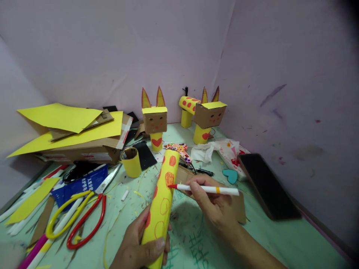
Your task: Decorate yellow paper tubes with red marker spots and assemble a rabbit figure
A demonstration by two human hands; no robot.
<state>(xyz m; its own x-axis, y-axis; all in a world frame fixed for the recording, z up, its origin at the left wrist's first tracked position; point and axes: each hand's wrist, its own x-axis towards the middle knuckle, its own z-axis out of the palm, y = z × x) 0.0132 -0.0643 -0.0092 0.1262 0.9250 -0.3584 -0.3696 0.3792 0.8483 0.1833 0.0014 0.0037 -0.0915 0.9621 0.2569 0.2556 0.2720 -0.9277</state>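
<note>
My left hand (144, 243) is wrapped round the lower part of a yellow paper tube (161, 194), tilted with its far end away from me. Red spots cover the tube; some are filled in and two nearer ones are only outlined. Between the thumb and fingers of my right hand (213, 201) is a red marker pen (207, 189) with a white barrel. Its tip touches the edge of a partly coloured spot. Under my right hand lies a piece of brown cardboard (238, 205).
Two cardboard-headed animal figures (155, 121) with pointed ears stand at the back. Scissors (84, 213), markers and a blue packet (81, 186) lie left, below yellow sheets (61, 116). A short yellow tube (131, 163) stands behind. At right are a black phone (269, 186) and tissue pack (231, 149).
</note>
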